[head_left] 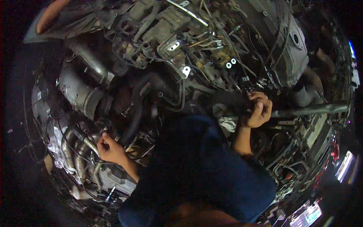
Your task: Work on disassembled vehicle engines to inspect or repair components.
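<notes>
In an engine bay, my right hand [260,110] is raised with its fingers curled and pinched together. Its fingertips meet the end of a cluster of small fittings and wires [245,81]; whatever lies between them is too small to make out. Lower on the left, my left hand [112,150] is closed, the thumb resting against the bent fingers. A shiny metal pipe [90,144] runs close beside it, and thin cables pass nearby. Anything inside that hand is hidden.
Far in the middle lies a dirty engine block [166,32] with hoses and brackets. Large grey ducts [79,89] curve at the left. A long dark bar [310,111] reaches right, past my right hand. Another person's arm [51,15] shows at the upper left.
</notes>
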The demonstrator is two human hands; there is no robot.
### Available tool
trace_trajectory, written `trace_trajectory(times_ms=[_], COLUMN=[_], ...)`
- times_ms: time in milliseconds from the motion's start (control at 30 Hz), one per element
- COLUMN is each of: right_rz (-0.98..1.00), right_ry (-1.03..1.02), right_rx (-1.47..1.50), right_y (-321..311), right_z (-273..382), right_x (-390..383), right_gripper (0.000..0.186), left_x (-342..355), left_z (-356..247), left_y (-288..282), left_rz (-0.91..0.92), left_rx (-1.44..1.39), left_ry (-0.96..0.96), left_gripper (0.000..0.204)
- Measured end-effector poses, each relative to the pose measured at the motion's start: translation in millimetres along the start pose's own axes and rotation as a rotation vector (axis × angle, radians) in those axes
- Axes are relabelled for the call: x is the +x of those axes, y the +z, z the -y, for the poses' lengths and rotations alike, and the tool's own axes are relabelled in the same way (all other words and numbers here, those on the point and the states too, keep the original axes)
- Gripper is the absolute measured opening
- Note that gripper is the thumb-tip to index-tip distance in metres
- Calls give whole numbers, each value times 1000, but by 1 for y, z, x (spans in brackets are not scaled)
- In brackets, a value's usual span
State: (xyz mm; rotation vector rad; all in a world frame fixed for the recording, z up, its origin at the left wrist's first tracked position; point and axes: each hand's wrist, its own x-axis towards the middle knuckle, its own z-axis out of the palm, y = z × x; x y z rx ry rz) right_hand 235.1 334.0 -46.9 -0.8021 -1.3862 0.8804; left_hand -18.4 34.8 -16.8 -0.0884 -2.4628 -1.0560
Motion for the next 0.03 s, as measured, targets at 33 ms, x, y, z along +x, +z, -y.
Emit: trace_trajectory(times_ms=[33], right_rz=[-7], right_ry=[17], right_rx=[-37], right_y=[0], right_z=[-1], right_x=[2], right_gripper=[26], left_x=[0], left_z=[1], left_y=[4], left_rz=[12], left_rx=[73], left_ry=[46], left_gripper=[24])
